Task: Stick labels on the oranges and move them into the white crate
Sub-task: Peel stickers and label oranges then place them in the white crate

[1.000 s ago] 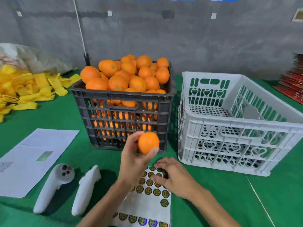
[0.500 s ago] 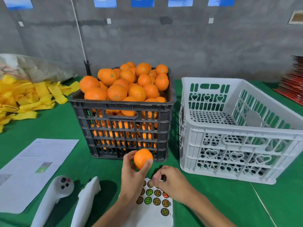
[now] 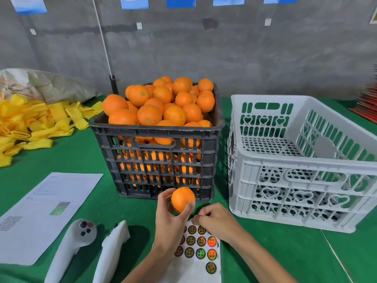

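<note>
green counter [image 3: 61, 156]. white crate [image 3: 306, 180] at right, beside the black crate [image 3: 159, 166] heaped with oranges [image 3: 161, 105]. paper sheet [image 3: 47, 211] and two white controllers [image 3: 81, 242] lie left. label sheet [image 3: 202, 248] near edge. left hand [image 3: 171, 217] fingers grip one orange [image 3: 182, 199] above it; right hand [image 3: 216, 219] fingers curled, pinching at the sheet's top edge.

left hand [image 3: 171, 219] grips orange [image 3: 182, 199] | right hand [image 3: 218, 220] apparently picking at label sheet [image 3: 201, 260]

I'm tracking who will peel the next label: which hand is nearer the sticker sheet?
Right. The right hand is on the sticker sheet at its top edge; the left hand holds an orange above it.
</note>
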Tool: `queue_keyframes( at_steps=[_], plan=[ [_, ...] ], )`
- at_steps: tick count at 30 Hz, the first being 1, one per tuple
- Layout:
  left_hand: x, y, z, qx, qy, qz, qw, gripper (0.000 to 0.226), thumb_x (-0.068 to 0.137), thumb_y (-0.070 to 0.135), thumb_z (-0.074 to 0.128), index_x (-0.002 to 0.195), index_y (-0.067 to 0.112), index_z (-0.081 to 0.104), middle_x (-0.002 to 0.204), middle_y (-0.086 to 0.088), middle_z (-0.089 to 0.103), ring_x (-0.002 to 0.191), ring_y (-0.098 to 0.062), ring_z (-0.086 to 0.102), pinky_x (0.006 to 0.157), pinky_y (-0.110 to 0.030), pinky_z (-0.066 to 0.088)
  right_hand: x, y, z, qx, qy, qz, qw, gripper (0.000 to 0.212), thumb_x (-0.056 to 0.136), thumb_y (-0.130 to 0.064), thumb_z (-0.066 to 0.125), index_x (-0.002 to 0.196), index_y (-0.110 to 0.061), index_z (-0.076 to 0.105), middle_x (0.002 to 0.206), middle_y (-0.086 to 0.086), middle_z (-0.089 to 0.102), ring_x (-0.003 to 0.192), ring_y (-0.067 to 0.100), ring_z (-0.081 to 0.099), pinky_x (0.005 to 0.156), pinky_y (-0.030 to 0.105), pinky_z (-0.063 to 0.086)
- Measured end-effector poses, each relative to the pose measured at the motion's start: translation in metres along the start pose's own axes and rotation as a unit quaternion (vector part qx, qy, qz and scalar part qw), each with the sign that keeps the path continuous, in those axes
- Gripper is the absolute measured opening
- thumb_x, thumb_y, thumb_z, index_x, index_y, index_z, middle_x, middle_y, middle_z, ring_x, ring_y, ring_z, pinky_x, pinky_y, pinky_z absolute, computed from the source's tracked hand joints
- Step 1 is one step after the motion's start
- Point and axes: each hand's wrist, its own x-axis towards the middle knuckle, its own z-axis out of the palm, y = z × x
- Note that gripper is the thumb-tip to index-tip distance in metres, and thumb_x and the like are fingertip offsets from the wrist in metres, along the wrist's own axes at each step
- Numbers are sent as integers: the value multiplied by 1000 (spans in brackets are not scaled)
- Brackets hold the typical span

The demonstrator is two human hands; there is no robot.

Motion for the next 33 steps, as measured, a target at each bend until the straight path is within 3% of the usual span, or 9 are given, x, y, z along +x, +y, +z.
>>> queue_keyframes(
  at_steps=[5,8,12,15,22,25,27,29,33],
  plan=[
    [-1,-1,1,8,-5,3,1000,57,77,23,88,120,34,53,116,8,62,93,0,66,72,-12,53,1,-8,4,0,19,30,999,30,86,-35,66,62,-17,63,48,-8,49,51,13,49,58,28,41],
    [-2,-1,1,12,-3,0,1000,57,76,27,89,120,37,52,115,9,62,93,0,66,73,-12,53,0,-3,10,63,98,10,993,21,92,-28,64,77,-16,73,73,-2,72,74,17,68,74,38,57],
    [-3,2,1,-1,2,2,1000,57,75,31,89,120,38,53,115,11,63,95,-3,68,75,-16,55,-7,-3,19,59,273,-125,952,17,99,-31,59,85,-31,67,86,-13,62,80,7,62,69,27,54],
    [-7,7,3,-7,-1,24,1000,58,74,37,87,121,40,54,113,17,64,100,-7,68,77,-18,56,-12,-4,22,-5,322,-201,925,12,102,-35,56,93,-34,64,93,-18,52,85,6,59,62,22,50],
    [-14,26,-4,9,-6,122,993,63,77,34,82,130,44,50,129,17,54,115,-14,62,83,-23,58,-34,-16,0,-64,270,-298,913,31,108,-37,46,129,-26,66,121,-26,53,108,-3,57,87,24,53],
    [-14,47,-4,83,25,218,972,69,78,31,81,137,38,48,139,21,47,124,-11,55,86,-23,58,-54,-30,-8,-120,200,-294,927,61,105,-60,18,158,-33,32,157,-28,29,137,-8,38,111,18,39],
    [-14,63,0,112,44,284,951,70,84,29,82,144,27,46,148,14,43,133,-10,49,93,-20,53,-67,-43,-8,-124,188,-274,935,75,97,-74,12,162,-38,7,165,-28,9,143,-8,29,110,5,26],
    [-12,85,8,141,55,355,923,71,90,32,76,150,21,41,154,4,39,141,-10,42,101,-13,44,-79,-63,-14,-60,231,-261,935,87,89,-87,24,161,-41,7,164,-29,14,139,-9,36,106,3,32],
    [7,138,33,160,-23,418,894,85,93,18,74,161,19,22,165,6,26,151,-10,29,113,-12,30,-87,-99,-56,86,375,-273,882,83,82,-82,57,151,-39,40,138,-20,57,118,-4,58,94,7,47]
  ],
)
